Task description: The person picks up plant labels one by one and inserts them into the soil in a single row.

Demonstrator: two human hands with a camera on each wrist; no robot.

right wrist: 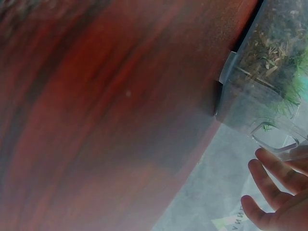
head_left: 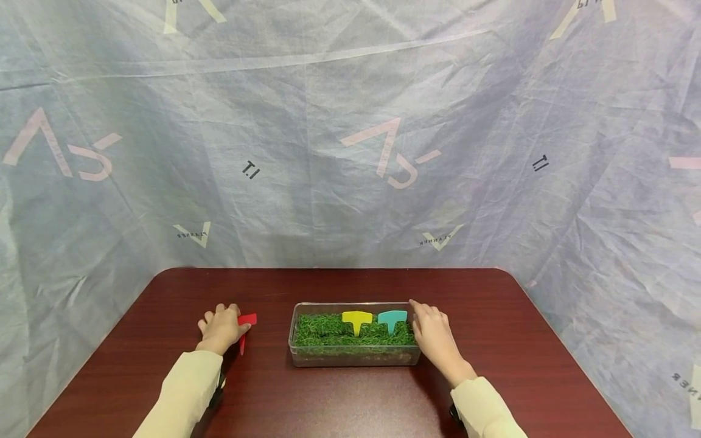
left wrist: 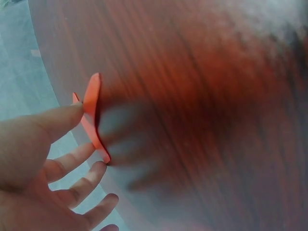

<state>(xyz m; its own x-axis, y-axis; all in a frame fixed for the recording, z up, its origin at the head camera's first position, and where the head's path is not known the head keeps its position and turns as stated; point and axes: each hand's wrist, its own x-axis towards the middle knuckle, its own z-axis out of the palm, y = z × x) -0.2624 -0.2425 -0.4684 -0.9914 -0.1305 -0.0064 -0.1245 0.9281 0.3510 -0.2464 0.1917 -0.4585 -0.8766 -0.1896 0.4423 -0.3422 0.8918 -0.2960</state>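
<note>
A red T-shaped plant label (head_left: 247, 319) lies at the left of the table, its pointed stem toward the near edge. My left hand (head_left: 221, 327) pinches it; in the left wrist view the thumb (left wrist: 65, 120) is against the label (left wrist: 91, 113), with fingertips along its other side. At the middle stands a clear plastic bin (head_left: 356, 357) of green grass (head_left: 323, 326). A yellow plant label (head_left: 357, 317) and a teal one (head_left: 392, 317) stand upright in the grass. My right hand (head_left: 435, 333) rests at the bin's right end, its fingers relaxed by the rim.
The dark reddish-brown wooden table (head_left: 350, 401) has rounded far corners. Grey fabric (head_left: 306, 182) with printed letters hangs behind it and along both sides. Brown material (right wrist: 269, 57) shows through the bin's wall in the right wrist view.
</note>
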